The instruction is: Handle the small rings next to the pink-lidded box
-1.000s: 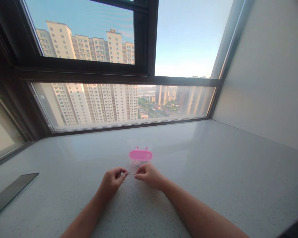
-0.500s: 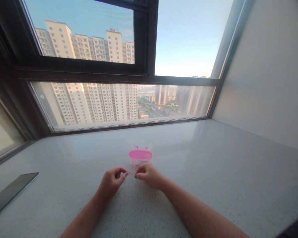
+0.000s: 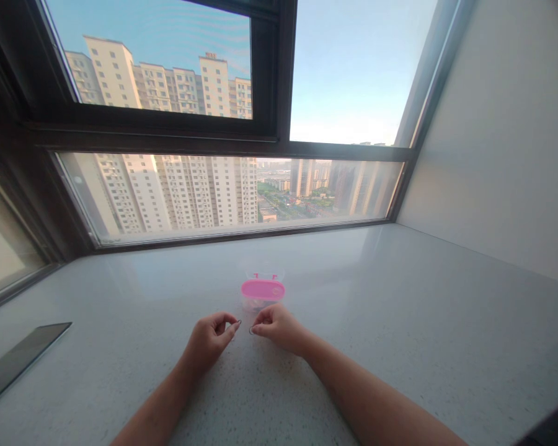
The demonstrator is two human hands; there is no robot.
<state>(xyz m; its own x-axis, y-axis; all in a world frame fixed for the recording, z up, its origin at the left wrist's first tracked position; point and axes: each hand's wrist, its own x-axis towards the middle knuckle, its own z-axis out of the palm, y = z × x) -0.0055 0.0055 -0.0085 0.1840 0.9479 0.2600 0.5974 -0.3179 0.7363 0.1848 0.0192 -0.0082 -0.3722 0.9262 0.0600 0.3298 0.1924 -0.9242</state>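
Observation:
My left hand (image 3: 210, 336) pinches a small dark ring (image 3: 239, 322) between thumb and forefinger; only its edge shows past the fingertips. Facing it across a narrow gap, my right hand (image 3: 279, 328) pinches another small ring (image 3: 250, 331), partly hidden by the fingers. The two rings are apart. Just beyond my hands stands a clear plastic box with a pink lid (image 3: 263, 289). Some small contents show dimly through its side, too blurred to name. My right hand overlaps the front of the box in view.
A dark flat slab, perhaps a tablet (image 3: 23, 359), lies at the left on the pale speckled sill (image 3: 400, 334). A dark-framed window (image 3: 214, 145) closes off the back, and a white wall (image 3: 506, 142) rises at the right.
The ring in my right fingers has turned slightly and sticks out a little further left. The ring in my left fingers shows less beyond the fingertips. Both hands stay nearly in place.

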